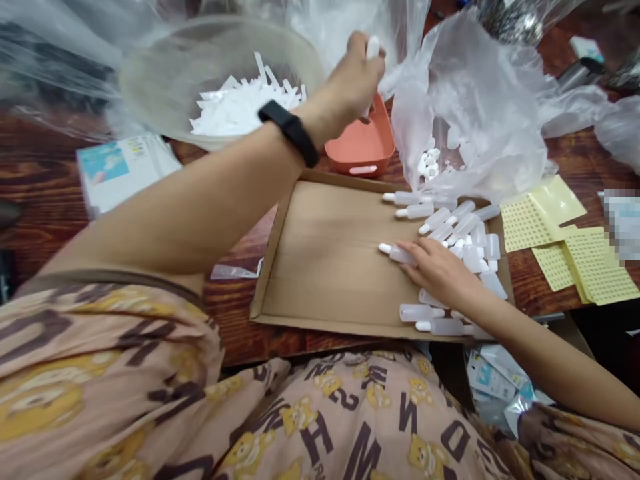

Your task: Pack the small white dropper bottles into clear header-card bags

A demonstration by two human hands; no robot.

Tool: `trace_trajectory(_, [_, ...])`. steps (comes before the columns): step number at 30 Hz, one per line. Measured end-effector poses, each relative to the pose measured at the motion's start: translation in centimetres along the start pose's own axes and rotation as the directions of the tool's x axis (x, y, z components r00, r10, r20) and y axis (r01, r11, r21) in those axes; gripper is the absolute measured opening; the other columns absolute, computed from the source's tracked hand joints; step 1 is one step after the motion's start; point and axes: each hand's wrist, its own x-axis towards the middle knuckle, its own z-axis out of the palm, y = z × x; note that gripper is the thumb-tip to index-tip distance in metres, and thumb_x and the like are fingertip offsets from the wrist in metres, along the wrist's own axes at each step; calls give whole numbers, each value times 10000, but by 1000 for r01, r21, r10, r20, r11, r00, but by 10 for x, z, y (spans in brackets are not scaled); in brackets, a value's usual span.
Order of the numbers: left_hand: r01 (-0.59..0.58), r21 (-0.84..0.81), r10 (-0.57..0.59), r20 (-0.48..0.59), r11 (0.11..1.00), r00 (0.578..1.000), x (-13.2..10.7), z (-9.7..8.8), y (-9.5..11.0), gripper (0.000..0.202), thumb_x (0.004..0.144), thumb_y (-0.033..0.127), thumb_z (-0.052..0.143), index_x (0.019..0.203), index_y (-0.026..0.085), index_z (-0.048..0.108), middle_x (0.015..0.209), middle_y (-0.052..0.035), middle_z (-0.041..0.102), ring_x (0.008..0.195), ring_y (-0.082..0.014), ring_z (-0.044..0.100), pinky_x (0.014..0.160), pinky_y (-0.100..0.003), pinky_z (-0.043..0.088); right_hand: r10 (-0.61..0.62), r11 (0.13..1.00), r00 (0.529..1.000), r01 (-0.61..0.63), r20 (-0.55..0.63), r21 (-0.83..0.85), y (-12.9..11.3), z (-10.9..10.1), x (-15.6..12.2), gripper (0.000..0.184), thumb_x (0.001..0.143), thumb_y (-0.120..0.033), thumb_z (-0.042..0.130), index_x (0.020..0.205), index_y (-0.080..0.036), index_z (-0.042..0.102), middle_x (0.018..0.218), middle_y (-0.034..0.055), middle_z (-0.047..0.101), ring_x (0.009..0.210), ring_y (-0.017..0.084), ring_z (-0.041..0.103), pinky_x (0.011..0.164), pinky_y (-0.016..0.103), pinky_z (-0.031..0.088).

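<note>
**Q:** Left hand status?

**A:** The left hand (357, 73) is raised above the orange bin (363, 143), with its fingers closed on a white bottle (373, 48). A black wristband (290, 131) sits on that wrist.

**Q:** Right hand status?

**A:** The right hand (440, 270) lies palm down in the cardboard tray (325, 253). Its fingers are extended and unclenched, gripping nothing. The fingertips touch a second bottle (397, 253), which lies on its side with its cap pointing left.

**Q:** Where is the remaining stock?

**A:** A pile (465, 230) of similar bottles lies along the right side of the tray, beside and partly under the right hand. A clear bag (475, 100) holds more small white parts. Its mouth rests at the tray's far right corner.

**Q:** What else is on the bench?

**A:** The tray rests on the wooden bench (45, 193), and the bin stands just behind its far edge. A bowl (165, 80) of white strips stands left of the bin. Yellow sheets (565, 253) lie right of the tray.
</note>
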Motion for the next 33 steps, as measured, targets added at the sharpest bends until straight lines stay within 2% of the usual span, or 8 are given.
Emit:
trace_trajectory(2, [57, -31, -55, 70, 998, 996, -49, -8, 11, 271, 1105, 58, 465, 1366, 69, 536, 869, 28, 524, 1095, -234, 718, 887, -318, 500, 38, 990, 995, -25, -89, 140, -2, -9, -8, 391, 1074, -272, 610, 1446, -158, 642, 1232, 150, 731, 1074, 276, 731, 922, 435, 628])
trace_trajectory(4, [76, -93, -68, 88, 993, 994, -104, -18, 12, 312, 1086, 14, 510, 1384, 106, 532, 795, 74, 485, 844, -101, 700, 793, -219, 469, 96, 960, 981, -46, -170, 277, -9, -21, -14, 401, 1062, -292, 661, 1451, -195, 659, 1239, 118, 731, 975, 213, 742, 878, 380, 642])
trace_trajectory(6, [171, -324, -162, 55, 931, 985, -158, -25, 2, 253, 1122, 70, 469, 1331, 161, 579, 792, 69, 546, 777, -76, 703, 784, -220, 522, 155, 934, 957, -61, -246, 352, -20, -31, -20, 399, 1036, -282, 714, 1428, -212, 688, 1214, 97, 731, 947, 184, 737, 860, 347, 645])
trace_trajectory(9, [246, -555, -268, 43, 795, 962, -221, -24, -28, 206, 1087, 144, 578, 1266, 237, 616, 1043, 11, 758, 988, -173, 801, 954, -350, 625, 228, 917, 907, -78, -355, 390, -42, -38, -26, 403, 1017, -257, 735, 1419, -231, 710, 1221, 100, 720, 1141, 227, 713, 957, 386, 640])
trace_trajectory(12, [216, -742, -244, 73, 635, 967, -257, -6, -58, 240, 1034, 180, 690, 1242, 297, 673, 1330, 2, 774, 1258, -228, 760, 1148, -429, 579, 279, 898, 858, -75, -430, 434, -64, -35, -24, 449, 1025, -229, 710, 1472, -272, 683, 1273, 96, 685, 1216, 236, 675, 986, 406, 638])
trace_trajectory(18, [244, -866, -226, 158, 436, 961, -278, 25, -72, 369, 1085, 191, 634, 1424, 336, 659, 1554, 13, 680, 1537, -254, 566, 1314, -494, 442, 253, 901, 760, 40, -599, 432, -106, -18, -11, 553, 978, -135, 749, 1493, -314, 652, 1264, 61, 684, 1186, 220, 688, 1038, 425, 634])
trace_trajectory(27, [302, -908, -380, 180, 290, 907, -272, 32, -73, 658, 1042, 124, 694, 1613, 380, 489, 1500, -8, 725, 1389, -205, 699, 1276, -399, 492, 192, 912, 783, 81, -592, 403, -129, -5, -3, 497, 1045, -157, 665, 1519, -297, 612, 1324, 69, 698, 1271, 208, 689, 1145, 429, 597])
trace_trajectory(33, [206, -898, -301, 88, 389, 949, -266, 30, -83, 426, 1036, 222, 724, 1431, 361, 644, 1225, 7, 799, 1331, -222, 723, 1155, -384, 579, 298, 906, 693, 12, -657, 423, -128, -1, -2, 440, 1000, -166, 694, 1416, -310, 700, 1225, 67, 721, 1152, 237, 741, 1020, 458, 667])
